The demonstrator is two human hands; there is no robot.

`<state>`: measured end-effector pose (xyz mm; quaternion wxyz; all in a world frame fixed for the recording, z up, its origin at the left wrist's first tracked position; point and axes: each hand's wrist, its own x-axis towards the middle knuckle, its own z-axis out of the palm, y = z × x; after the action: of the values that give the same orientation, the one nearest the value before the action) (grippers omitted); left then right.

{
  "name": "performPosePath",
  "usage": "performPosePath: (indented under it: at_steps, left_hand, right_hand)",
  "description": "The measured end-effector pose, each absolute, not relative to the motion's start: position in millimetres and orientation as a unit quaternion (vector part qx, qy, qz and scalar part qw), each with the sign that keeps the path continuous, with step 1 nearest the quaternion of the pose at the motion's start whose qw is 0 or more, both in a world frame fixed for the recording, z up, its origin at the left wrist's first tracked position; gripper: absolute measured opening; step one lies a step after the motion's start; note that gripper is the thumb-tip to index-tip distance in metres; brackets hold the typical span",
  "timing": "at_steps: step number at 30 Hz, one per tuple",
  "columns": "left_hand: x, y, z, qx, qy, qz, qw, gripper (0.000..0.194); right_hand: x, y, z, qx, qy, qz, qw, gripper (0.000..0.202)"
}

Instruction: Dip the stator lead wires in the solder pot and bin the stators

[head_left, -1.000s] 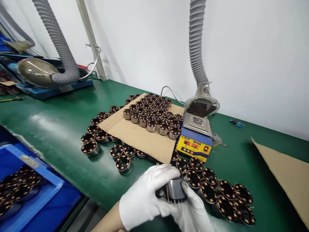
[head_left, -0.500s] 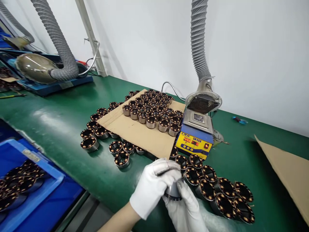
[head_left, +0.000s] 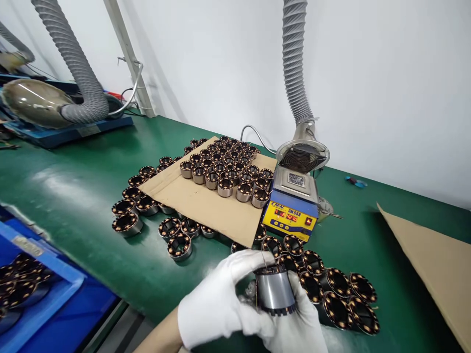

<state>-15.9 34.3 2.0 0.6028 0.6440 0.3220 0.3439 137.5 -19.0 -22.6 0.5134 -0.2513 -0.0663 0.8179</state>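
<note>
A metal ring with a dark toothed lower edge and copper bits on top (head_left: pixel 275 290) is held upright between my two gloved hands, above the front of the bench. My left hand (head_left: pixel 224 299), in a white glove, curves round its left side, with fingertips at the top edge and a thin wire there. On the ring's right and underside lies my right hand (head_left: pixel 303 318), also white-gloved, with its fingers wrapped against the metal. Similar rings (head_left: pixel 336 304) stand just to the right, and more sit in rows on a cardboard sheet (head_left: pixel 198 201) behind.
Behind the hands stands a blue and yellow heated unit (head_left: pixel 290 218) under an extraction hood (head_left: pixel 303 149) with a grey hose. A blue crate (head_left: pixel 69 279) of rings is at the lower left. Another cardboard sheet (head_left: pixel 427 255) lies on the green bench (head_left: pixel 84 181) at right.
My left hand has opened wider and shifted left, showing the ring's metal side that the fingers mostly covered before. The whole view has moved slightly.
</note>
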Motion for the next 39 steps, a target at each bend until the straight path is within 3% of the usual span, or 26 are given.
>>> performPosePath:
  at_steps: [4,6,8,11,14,18,19,22,25,30,34,39]
  left_hand:
    - [0,44,11,0.440,0.359,0.442,0.695,0.022]
    - [6,51,13,0.333,0.363,0.521,0.697,0.006]
    - [9,54,16,0.252,0.350,0.565,0.703,0.013]
    - [8,48,21,0.297,0.350,0.465,0.757,0.030]
    - [6,40,23,0.379,0.368,0.399,0.749,0.024]
    - [1,46,21,0.328,0.381,0.534,0.680,0.011]
    - [0,49,21,0.308,0.371,0.547,0.684,0.019]
    - [4,50,23,0.305,0.318,0.473,0.763,0.052]
    - [12,47,28,0.315,0.308,0.437,0.784,0.043]
    - [1,53,32,0.248,0.293,0.554,0.739,0.035]
    - [-4,58,33,0.332,0.339,0.434,0.766,0.041]
    - [9,51,37,0.353,0.405,0.398,0.744,0.012]
  right_hand:
    - [131,-21,-7,-0.223,-0.095,0.854,0.460,0.047]
    - [130,-22,-1,-0.208,-0.102,0.865,0.446,0.049]
    - [131,-22,1,-0.222,-0.103,0.859,0.450,0.050]
    - [133,-21,-3,-0.284,-0.134,0.832,0.458,0.048]
    - [129,-21,-8,-0.349,-0.215,0.754,0.513,0.047]
    - [120,-26,-19,-0.531,-0.301,0.527,0.591,0.066]
    - [117,-28,-23,-0.579,-0.322,0.456,0.594,0.067]
    - [108,-29,-35,-0.642,-0.397,0.242,0.610,0.058]
    - [101,-25,-42,-0.584,-0.478,0.114,0.646,0.041]
    - [112,-23,-46,-0.597,-0.428,0.143,0.664,0.052]
    - [124,-26,-50,-0.597,-0.411,0.189,0.663,0.055]
    - [113,-29,-46,-0.610,-0.456,0.133,0.634,0.053]
